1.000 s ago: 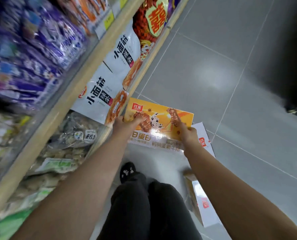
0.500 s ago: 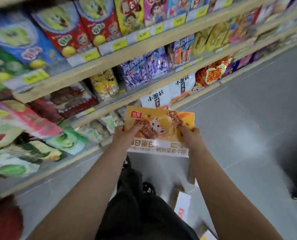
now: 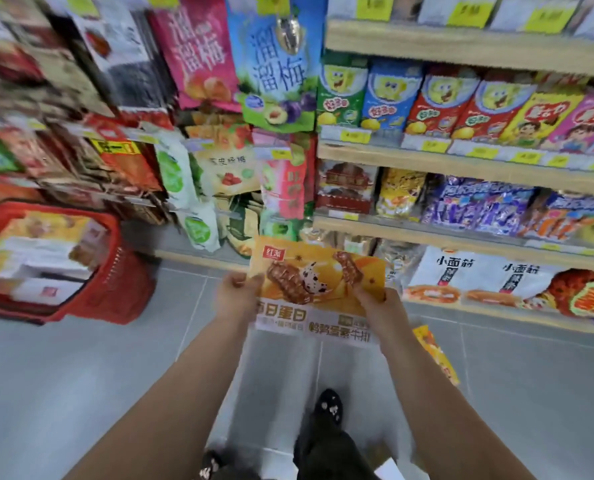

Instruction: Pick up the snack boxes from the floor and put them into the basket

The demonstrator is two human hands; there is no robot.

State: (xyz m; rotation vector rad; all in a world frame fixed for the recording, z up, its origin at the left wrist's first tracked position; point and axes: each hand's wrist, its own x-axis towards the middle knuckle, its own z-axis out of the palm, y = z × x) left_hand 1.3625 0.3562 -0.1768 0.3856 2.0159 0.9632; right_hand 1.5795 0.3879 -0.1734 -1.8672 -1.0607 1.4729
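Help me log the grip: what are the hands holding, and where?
Both hands hold the snack box: left hand grips its left edge, right hand its right edge.

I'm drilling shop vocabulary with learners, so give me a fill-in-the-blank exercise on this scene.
The snack box is gripped by ____ the left hand and the right hand.
The basket is ____ in colour.
It stands on the person's ____ side.
Another box rests on the ____.
Missing words: both; red; left; floor.
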